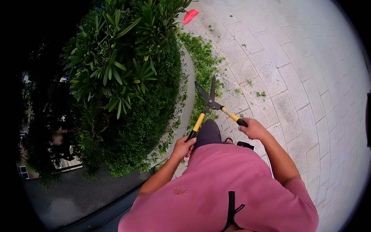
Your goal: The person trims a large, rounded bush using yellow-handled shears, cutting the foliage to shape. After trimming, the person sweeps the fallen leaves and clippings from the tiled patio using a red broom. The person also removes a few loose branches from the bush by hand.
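A pair of hedge shears (210, 101) with yellow handles and black grips is held out in front of my body. My left hand (183, 148) wraps the left grip, and my right hand (252, 128) wraps the right one. The two dark blades are spread apart and point away from me, over a strip of cut green clippings (200, 55) on the ground. To the left of the blades stands a trimmed small-leaved hedge (139, 136), with a taller long-leaved shrub (116, 69) above it. The blades are apart from both plants.
A curved stone kerb (189, 84) borders the hedge, with leaf bits scattered on it. Pale stone paving (278, 78) stretches to the right. A red-pink object (190, 16), possibly a broom head, lies at the top. A dark grey surface (84, 200) lies at lower left.
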### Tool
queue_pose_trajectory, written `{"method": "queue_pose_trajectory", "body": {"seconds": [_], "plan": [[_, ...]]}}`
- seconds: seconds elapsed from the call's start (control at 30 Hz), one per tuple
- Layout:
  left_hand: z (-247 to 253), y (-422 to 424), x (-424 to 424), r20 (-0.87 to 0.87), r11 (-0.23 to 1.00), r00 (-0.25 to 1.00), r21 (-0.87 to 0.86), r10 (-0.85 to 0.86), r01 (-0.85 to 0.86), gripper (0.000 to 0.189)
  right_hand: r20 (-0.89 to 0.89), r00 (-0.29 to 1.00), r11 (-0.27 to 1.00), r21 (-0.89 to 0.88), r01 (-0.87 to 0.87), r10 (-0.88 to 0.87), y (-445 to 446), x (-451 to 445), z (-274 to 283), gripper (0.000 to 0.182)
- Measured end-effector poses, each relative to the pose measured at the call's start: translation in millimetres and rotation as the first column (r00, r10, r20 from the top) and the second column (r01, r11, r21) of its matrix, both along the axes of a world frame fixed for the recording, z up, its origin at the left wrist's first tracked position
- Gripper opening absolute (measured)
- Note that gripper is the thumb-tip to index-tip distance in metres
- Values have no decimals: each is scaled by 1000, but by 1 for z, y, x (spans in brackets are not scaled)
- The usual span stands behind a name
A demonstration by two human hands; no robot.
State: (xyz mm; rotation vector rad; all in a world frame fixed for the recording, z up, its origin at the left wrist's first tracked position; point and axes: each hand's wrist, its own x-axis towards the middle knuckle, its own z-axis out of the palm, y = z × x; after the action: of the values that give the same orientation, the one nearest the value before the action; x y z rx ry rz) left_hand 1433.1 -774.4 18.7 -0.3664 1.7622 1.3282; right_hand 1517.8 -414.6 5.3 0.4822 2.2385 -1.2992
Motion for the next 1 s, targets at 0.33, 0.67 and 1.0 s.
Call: {"method": "queue_pose_trajectory", "body": {"seconds": [0.33,0.67,1.0], "plan": [[-8,91,-101,57,996,994,-1,91,-92,23,87,990,994,10,-108,107,97,-152,18,40],[5,179,-208,-116,989,988,-90,103,-114,26,-106,953,953,142,-267,283,197,-291,-9,36],[-3,303,-288,-152,912,909,-82,388,-403,26,-120,837,845,73,-530,535,303,-498,-1,36]]}}
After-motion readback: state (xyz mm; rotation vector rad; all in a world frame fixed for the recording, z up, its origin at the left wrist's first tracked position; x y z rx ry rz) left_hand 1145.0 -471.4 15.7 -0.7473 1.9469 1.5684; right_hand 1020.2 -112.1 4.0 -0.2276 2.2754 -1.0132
